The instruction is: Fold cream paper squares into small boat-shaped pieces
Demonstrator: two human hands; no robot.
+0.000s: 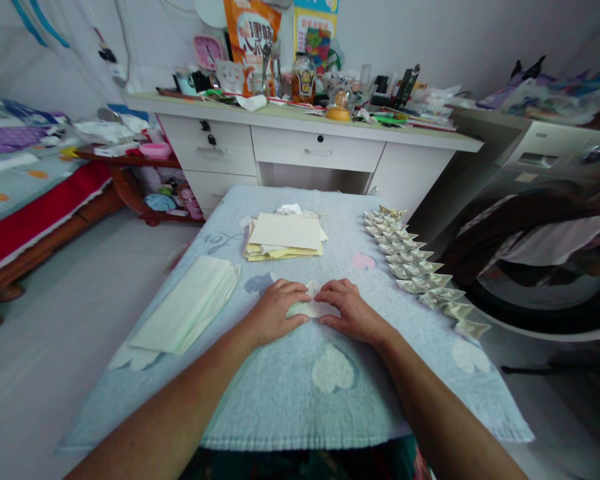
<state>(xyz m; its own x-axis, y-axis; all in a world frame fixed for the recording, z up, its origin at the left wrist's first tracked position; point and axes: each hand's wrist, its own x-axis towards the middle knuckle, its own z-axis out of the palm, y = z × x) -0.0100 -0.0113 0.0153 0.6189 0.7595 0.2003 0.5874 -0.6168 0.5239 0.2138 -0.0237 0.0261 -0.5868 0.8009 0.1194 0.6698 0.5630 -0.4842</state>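
A small piece of folded white paper (313, 303) with a pointed top lies on the light blue cloth in front of me. My left hand (279, 308) has its thumb and curled fingers on the paper's left side. On the right side, my right hand (349, 308) grips it the same way, and both hands hide its outer parts. Beyond them sits a stack of cream and yellow paper sheets (286, 233). To the left lies a pile of long, pale green-white papers (190, 303). A row of several folded paper boats (415, 267) runs along the right edge.
The cloth-covered table (280, 413) has heart prints. Behind it stands a white desk (320, 143) crowded with a jar (303, 79), an orange bag (253, 40) and a pink clock (208, 52). A washing machine (555, 153) is at the right, a bed (35, 193) at the left.
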